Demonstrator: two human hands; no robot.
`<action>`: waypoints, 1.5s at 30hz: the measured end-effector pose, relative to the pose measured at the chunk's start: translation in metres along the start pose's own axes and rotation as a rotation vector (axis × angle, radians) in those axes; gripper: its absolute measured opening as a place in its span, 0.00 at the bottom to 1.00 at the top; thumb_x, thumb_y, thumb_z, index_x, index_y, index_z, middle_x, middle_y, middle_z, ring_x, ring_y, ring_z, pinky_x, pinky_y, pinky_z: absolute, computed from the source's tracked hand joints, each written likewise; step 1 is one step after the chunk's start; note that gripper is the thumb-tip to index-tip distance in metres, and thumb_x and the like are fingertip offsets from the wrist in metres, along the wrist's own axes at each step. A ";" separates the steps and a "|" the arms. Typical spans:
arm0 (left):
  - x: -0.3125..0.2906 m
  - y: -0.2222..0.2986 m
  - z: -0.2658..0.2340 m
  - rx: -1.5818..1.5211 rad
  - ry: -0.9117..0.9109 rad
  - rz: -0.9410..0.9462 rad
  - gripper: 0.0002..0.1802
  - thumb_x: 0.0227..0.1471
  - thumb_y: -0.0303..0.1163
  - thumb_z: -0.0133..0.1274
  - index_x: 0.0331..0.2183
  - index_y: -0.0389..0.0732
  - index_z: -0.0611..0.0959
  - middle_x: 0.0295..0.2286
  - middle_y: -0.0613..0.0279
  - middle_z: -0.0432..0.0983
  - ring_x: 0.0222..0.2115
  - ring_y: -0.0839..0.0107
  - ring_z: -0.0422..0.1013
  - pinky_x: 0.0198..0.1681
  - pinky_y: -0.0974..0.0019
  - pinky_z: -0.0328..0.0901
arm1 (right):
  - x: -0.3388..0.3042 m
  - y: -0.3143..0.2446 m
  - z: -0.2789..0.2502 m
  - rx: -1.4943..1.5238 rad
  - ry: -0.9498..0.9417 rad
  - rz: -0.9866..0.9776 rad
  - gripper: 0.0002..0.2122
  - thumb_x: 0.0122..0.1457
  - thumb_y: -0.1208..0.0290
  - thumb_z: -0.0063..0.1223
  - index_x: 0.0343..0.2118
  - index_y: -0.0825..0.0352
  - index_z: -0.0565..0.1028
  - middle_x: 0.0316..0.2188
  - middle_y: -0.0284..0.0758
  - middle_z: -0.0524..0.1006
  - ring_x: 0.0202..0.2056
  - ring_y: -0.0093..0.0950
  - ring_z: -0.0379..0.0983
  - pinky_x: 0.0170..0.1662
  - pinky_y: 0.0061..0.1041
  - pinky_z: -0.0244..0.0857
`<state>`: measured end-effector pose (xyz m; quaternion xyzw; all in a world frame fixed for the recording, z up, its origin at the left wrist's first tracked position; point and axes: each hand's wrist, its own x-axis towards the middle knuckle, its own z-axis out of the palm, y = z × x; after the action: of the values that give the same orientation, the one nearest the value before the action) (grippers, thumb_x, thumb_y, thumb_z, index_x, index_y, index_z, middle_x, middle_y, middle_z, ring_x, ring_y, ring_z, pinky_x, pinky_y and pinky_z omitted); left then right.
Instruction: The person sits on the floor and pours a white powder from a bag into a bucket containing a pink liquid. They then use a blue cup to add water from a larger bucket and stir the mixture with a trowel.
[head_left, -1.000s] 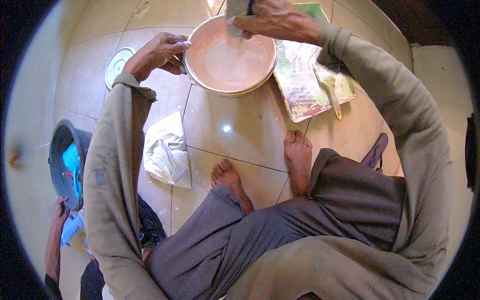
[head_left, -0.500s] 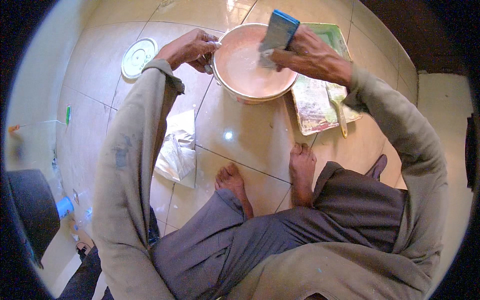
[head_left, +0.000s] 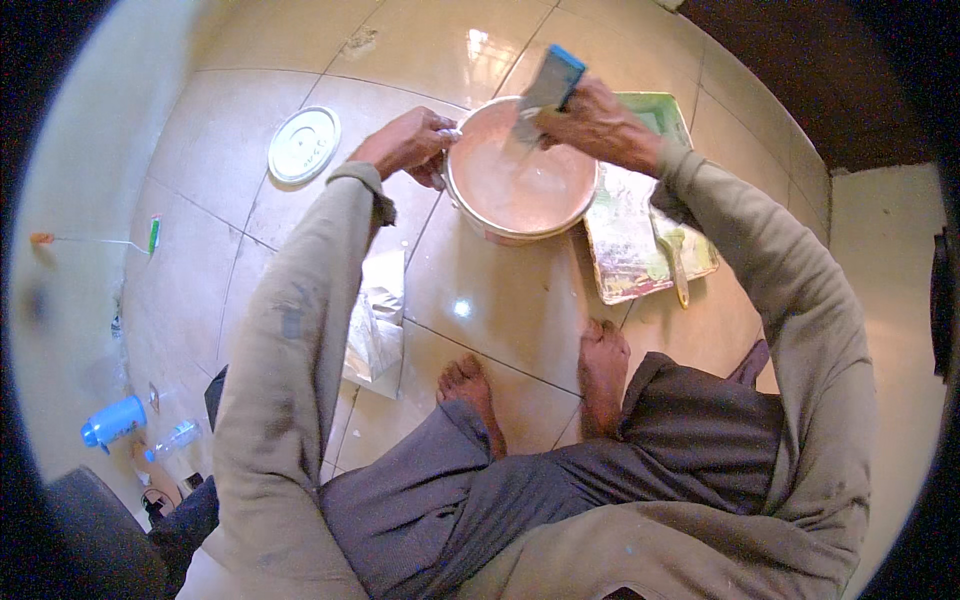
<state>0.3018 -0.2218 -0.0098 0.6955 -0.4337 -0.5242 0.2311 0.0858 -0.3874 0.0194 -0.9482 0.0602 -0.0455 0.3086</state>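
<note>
A white bucket (head_left: 473, 222) on the tiled floor holds a pale pink, creamy mix (head_left: 525, 185). Its left rim is pinched by my left hand (head_left: 408, 143), thumb and fingers closed around the edge. Over the bucket's far right side, my right hand (head_left: 603, 125) grips a wide, flat scraper (head_left: 552, 82) with a grey blade and a blue edge. The blue edge points up and away, while the lower end hangs over the mix. Motion smears that lower part, so whether it touches the mix is unclear.
Right of the bucket lies a paint-stained tray (head_left: 625, 250) with a paintbrush (head_left: 676, 265) across it. A white lid (head_left: 304, 146) sits to the left. Nearer are a crumpled white bag (head_left: 380, 325) and my bare feet (head_left: 604, 365). A blue jug (head_left: 115, 421) and clear bottle (head_left: 178, 440) stand far left.
The scene sits lower in the picture as my head view shifted. My right hand has shifted slightly with the scraper, still over the bucket. My left hand keeps hold of the rim.
</note>
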 end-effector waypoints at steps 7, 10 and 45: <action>-0.014 0.004 -0.002 -0.021 0.020 -0.015 0.21 0.56 0.40 0.43 0.47 0.38 0.76 0.24 0.59 0.77 0.19 0.72 0.74 0.23 0.70 0.72 | -0.020 -0.059 0.000 0.265 -0.040 0.148 0.13 0.54 0.63 0.51 0.30 0.71 0.71 0.19 0.42 0.72 0.22 0.39 0.70 0.29 0.36 0.65; -0.008 0.002 -0.003 -0.020 0.001 -0.029 0.21 0.56 0.41 0.44 0.47 0.38 0.76 0.23 0.59 0.76 0.19 0.73 0.74 0.23 0.70 0.72 | 0.006 -0.016 0.018 0.171 0.084 -0.009 0.18 0.57 0.58 0.47 0.24 0.72 0.71 0.17 0.41 0.71 0.20 0.36 0.70 0.26 0.35 0.63; -0.016 0.004 -0.001 0.024 0.051 0.013 0.20 0.58 0.39 0.42 0.45 0.37 0.77 0.23 0.61 0.76 0.20 0.73 0.73 0.23 0.71 0.71 | -0.013 -0.036 -0.002 -0.081 -0.058 0.011 0.11 0.51 0.69 0.53 0.36 0.69 0.73 0.26 0.38 0.76 0.28 0.31 0.73 0.35 0.29 0.67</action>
<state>0.3000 -0.2106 0.0015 0.7085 -0.4384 -0.4996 0.2370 0.0755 -0.3575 0.0417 -0.9604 0.0584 -0.0137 0.2720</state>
